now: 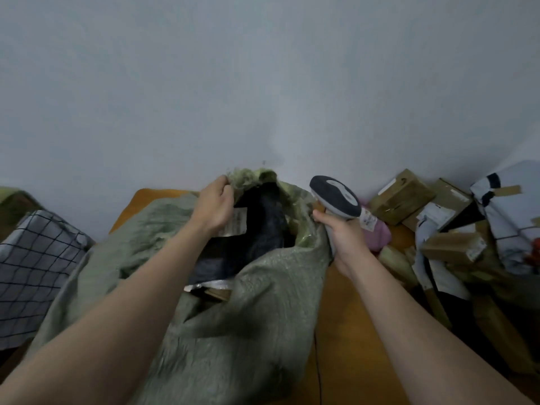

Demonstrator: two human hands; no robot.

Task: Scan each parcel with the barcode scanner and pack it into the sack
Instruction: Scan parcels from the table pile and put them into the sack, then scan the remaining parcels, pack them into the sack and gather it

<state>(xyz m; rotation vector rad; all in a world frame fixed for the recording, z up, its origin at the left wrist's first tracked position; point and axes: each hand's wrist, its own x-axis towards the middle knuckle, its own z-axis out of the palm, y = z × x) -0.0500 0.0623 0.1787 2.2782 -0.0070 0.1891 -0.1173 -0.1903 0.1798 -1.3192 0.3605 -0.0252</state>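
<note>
woven green sack (257, 287), centre of frame: soft, floppy, mouth likely to sag shut unless held. our left hand (214, 206) grips frayed rim at upper centre, fingers curled on cloth. our right hand (336, 232) clasps barcode scanner (336, 197) by handle, right of centre. black poly parcel (263, 229) lies in sack mouth, label (236, 222) showing; we judge it light, limp, slippery, best taken by edge. cardboard boxes (403, 197) at right edge: stiffer, so we grip across sides.

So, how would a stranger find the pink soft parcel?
Start at the big green woven sack in the middle. Just right of its mouth, behind the grey barcode scanner, lies the pink soft parcel. Its neighbours are brown cardboard boxes.
</note>
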